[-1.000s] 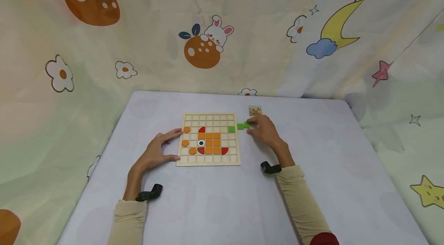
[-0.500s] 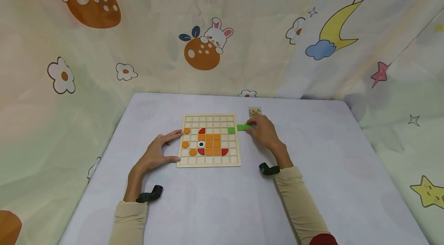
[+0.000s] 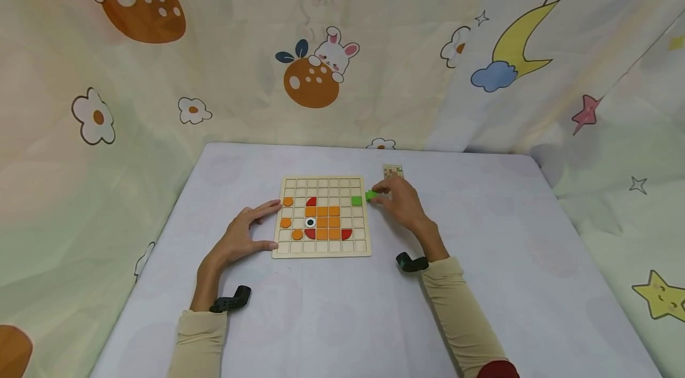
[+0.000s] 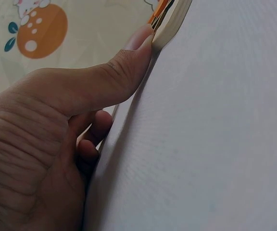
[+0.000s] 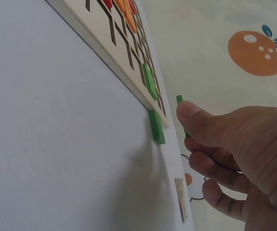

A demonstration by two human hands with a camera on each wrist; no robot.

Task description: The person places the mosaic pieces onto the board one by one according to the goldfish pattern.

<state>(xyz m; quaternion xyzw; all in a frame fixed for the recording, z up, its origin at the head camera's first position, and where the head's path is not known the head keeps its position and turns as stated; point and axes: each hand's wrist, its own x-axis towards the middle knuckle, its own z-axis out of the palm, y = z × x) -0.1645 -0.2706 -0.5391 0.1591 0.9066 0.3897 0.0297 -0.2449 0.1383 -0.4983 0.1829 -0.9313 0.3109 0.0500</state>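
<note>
Lavender cloth-covered table (image 3: 481, 283) holds a square wooden grid board (image 3: 321, 216); left hand (image 3: 241, 235) rests open with thumb and fingers against its left edge, right hand (image 3: 398, 202) pinches a small green square tile (image 5: 179, 99) lifted just off the board's right edge, beside another green tile (image 5: 156, 126) lying flat there

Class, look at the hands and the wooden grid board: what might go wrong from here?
1. The right hand pinches a small green square tile by its edge only; it may slip.
2. Another green tile lies on the table against the wooden grid board; the hand could knock it.
3. The left hand only touches the board's edge; it may shift.
</note>
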